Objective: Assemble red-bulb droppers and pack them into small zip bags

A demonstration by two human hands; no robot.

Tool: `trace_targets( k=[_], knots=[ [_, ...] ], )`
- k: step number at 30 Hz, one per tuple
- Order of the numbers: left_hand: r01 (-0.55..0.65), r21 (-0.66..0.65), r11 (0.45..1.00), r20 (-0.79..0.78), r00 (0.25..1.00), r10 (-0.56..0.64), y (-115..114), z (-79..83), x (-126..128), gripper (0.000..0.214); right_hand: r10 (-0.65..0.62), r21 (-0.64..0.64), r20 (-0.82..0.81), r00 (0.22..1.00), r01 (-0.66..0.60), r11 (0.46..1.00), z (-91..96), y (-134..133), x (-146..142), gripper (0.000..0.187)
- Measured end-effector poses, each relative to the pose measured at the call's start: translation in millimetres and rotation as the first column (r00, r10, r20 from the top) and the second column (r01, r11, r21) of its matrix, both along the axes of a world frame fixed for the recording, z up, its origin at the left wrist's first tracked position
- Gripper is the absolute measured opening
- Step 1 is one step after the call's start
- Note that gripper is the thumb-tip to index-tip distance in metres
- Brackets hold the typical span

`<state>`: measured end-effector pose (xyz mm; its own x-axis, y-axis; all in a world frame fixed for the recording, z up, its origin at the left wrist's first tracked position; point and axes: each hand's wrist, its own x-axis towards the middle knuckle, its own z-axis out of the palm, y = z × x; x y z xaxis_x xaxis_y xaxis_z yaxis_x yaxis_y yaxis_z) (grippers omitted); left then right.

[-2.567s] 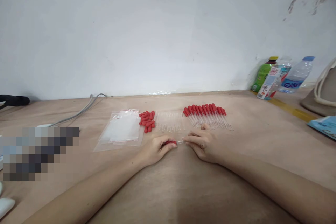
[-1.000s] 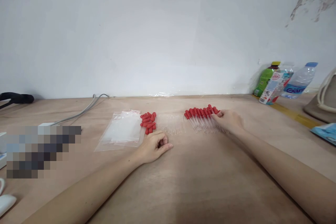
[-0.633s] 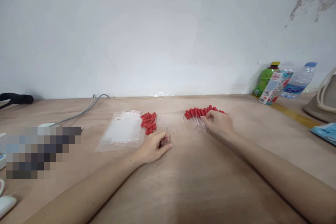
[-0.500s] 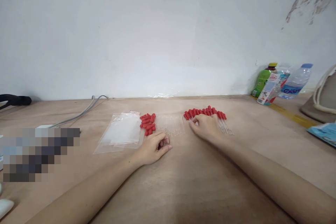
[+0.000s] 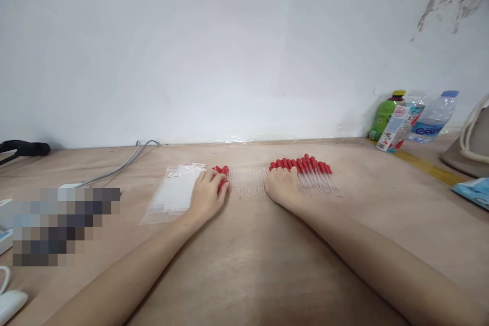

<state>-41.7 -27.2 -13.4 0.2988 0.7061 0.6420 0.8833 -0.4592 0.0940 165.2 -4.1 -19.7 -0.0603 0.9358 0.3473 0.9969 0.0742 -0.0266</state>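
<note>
Head view, from the left: a black item (image 5: pixel 26 147) with a dull finish lies near the wall, and a thin grey cable (image 5: pixel 124 164) curves over the brown, faintly grained surface (image 5: pixel 221 270). Next come flat, glossy, see-through bags (image 5: pixel 173 191), overlapping, with thin red lines along their edges.

The left hand (image 5: pixel 208 192) lies across the right side of the bags and over a heap of red caps (image 5: pixel 221 169), which look matte, rubbery and stubby, with rounded ends. Its grip is loosely curled, fingers bent down among the caps; whether it has hold of any, I cannot tell.

Between the 2 hands lies the row of clear tubes (image 5: pixel 247 182), slim, smooth and shiny, glass or plastic. Their long axes point toward the wall, side by side. This is the relation that counts most, I judge: the row is right of the left grip and left of the right hand (image 5: pixel 281 183), which looks nearer, seeming to meet its edge.

The right grip is folded down over the left end of the red-capped tubes (image 5: pixel 313 178), fanned at a slant with caps wallward; its hold is hidden.

Farther right stand 3 bottles (image 5: pixel 397 125), well apart from both hands.
</note>
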Motion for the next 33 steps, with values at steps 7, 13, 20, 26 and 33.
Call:
trace_targets(
  k=[7, 13, 20, 26, 33],
  knots=[
    [-0.117, -0.029, 0.993, -0.056, 0.992, 0.115, 12, -3.2, -16, 0.018, 0.240, 0.394, 0.055, 0.969, -0.242, 0.887, -16.2, -38, 34, 0.026],
    [-0.030, 0.036, 0.999, 0.044, 0.999, 0.029, 7, -0.2, -11, 0.011, 0.481, 0.449, -0.105, 0.870, -0.391, 0.804, -24.1, -49, 62, 0.020],
    [0.328, -0.197, 0.924, 0.244, 0.929, -0.278, -27, -2.9, 22, 0.014, 0.583, 0.409, -0.216, 0.783, -0.470, 0.782, -19.5, -59, 51, 0.020],
    [0.403, -0.332, 0.853, 0.302, 0.902, -0.308, -38, -11.1, 35, 0.023, 0.613, 0.346, -0.221, 0.759, -0.526, 0.776, -9.4, -76, 43, 0.021],
    [0.405, -0.348, 0.845, 0.343, 0.894, -0.288, -35, -12.1, 34, 0.022, 0.648, 0.326, -0.234, 0.724, -0.570, 0.754, -9.1, -75, 41, 0.019]
  ],
)
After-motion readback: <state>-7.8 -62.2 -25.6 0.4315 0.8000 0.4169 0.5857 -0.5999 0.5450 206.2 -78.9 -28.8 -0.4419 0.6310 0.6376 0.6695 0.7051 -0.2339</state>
